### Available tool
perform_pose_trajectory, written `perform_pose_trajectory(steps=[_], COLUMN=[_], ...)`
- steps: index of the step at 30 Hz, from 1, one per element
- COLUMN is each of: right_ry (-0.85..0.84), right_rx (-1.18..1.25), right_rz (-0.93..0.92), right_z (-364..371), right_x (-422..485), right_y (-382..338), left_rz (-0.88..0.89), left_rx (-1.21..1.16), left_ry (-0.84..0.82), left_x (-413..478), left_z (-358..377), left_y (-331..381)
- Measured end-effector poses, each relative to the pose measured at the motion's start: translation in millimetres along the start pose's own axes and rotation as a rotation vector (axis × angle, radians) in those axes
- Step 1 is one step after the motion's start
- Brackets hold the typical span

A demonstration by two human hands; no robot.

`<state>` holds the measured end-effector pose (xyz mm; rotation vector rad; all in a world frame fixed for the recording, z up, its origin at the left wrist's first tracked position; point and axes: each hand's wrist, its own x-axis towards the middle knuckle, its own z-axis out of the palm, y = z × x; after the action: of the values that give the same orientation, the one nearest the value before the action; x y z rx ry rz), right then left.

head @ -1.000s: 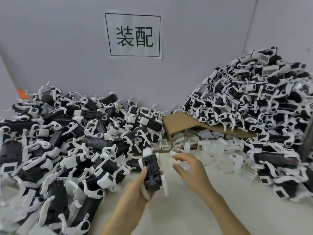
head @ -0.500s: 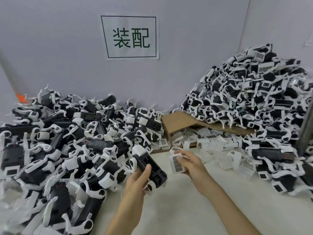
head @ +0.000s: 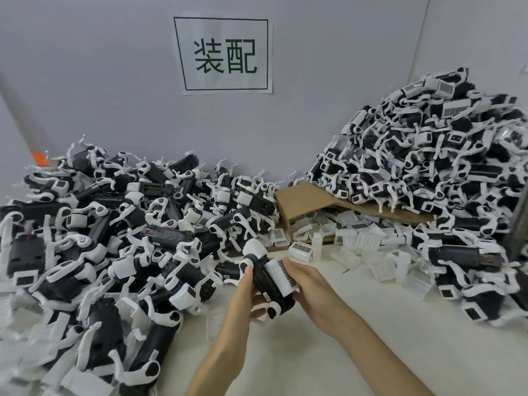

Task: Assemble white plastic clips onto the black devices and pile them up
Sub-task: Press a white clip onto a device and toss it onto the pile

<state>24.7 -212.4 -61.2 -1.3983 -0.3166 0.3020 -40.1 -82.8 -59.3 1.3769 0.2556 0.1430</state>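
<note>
We see the left hand (head: 243,295) curled round a black device (head: 264,281) held just above the desk (head: 385,352), thumb laid along its upper side and fingers tucked beneath. The device is a long, matte black block, tilted with a smooth, rounded white cap at its far end. The right hand (head: 311,284) pinches a white plastic clip (head: 281,277) against the device's right flank. The clip is a small boxy piece, slightly translucent, with a printed barcode strip on its face. We cannot tell whether it is fully seated.

To the left, a low, sprawling heap (head: 114,224) of black devices with curved white arms spreads over the desk and reaches the wall. To the right, a taller mound (head: 428,167) of the same parts climbs into the corner, many showing barcode labels. Between them a brown cardboard box (head: 308,195) lies on its side, its flap weighed down by the mound. Loose clips (head: 371,241), ribbed and milky white, spill from its mouth onto the pale, matte desk.

On the grey wall behind, a white paper sign (head: 225,52) carries two large dark green characters inside a thin rectangular border.
</note>
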Motion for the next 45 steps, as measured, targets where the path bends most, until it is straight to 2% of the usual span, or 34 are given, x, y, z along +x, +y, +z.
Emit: perform_pose_trajectory(steps=[7,11,17,22,25,28,39,45], right_ry=[-0.005,0.083,0.288,0.034,0.126,0.193,0.157,0.157], right_rx=[-0.049,-0.078,-0.411,-0.365,-0.388,-0.294,-0.275,-0.283], right_rz=[0.019,0.000,-0.335,-0.264,-0.344,-0.389,-0.407,-0.355], right_z=[4.0,6.4,9.4,4.2,3.6,3.6,12.0,9.9], right_x=[0.3,-0.8,-1.3,-3.1,-1.7,-1.7,-3.9,-3.7], right_y=[3.3,5.9,8.3,4.4,4.2,3.3,10.0,6.8], left_rz=[0.020,0.024,0.051,0.075,0.087,0.076,0.063,0.052], left_rx=[0.027,0.036,-0.005,-0.046,-0.090,-0.071,0.045,0.053], left_ry=[-0.051,-0.080,-0.084,-0.030,0.061,0.056,-0.147,-0.144], left_x=[0.6,0.4,-0.1,-2.1,0.1,1.3,-1.3,-0.9], left_z=[-2.7,-1.7,-4.2,-6.0,-9.7,-9.6,-10.7,-8.6], left_y=[-6.5,-7.6,-9.0,-5.0,-3.9,-4.3,-8.7,-6.0])
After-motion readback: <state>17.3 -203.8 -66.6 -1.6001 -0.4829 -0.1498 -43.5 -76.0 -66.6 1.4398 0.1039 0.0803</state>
